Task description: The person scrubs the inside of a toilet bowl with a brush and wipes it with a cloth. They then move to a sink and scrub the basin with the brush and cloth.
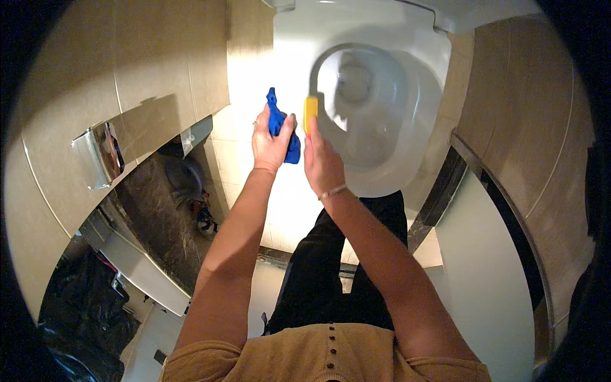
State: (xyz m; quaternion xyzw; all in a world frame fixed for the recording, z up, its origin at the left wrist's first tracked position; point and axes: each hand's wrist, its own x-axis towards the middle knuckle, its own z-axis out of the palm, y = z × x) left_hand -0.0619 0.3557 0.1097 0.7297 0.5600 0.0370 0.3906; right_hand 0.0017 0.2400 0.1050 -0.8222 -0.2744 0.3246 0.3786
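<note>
My left hand (272,145) grips a bunched blue cloth (277,119), part of which hangs out beside the thumb. Close to its right, my right hand (324,162) holds a small yellow block (310,114), perhaps a sponge, upright between thumb and fingers. The two hands do not touch. Both are over the left side of a white toilet bowl (401,157) and the brightly lit floor beside it. The toilet's open bowl lies just right of the yellow block, with a drain recess in its upper part.
A chrome toilet-paper holder (100,155) is fixed to the tiled wall (157,62) at left. Below it are a dark bin (184,176) and a brown marble surface (152,224). A pale door panel (487,267) stands at right. Black bags (86,301) lie at lower left.
</note>
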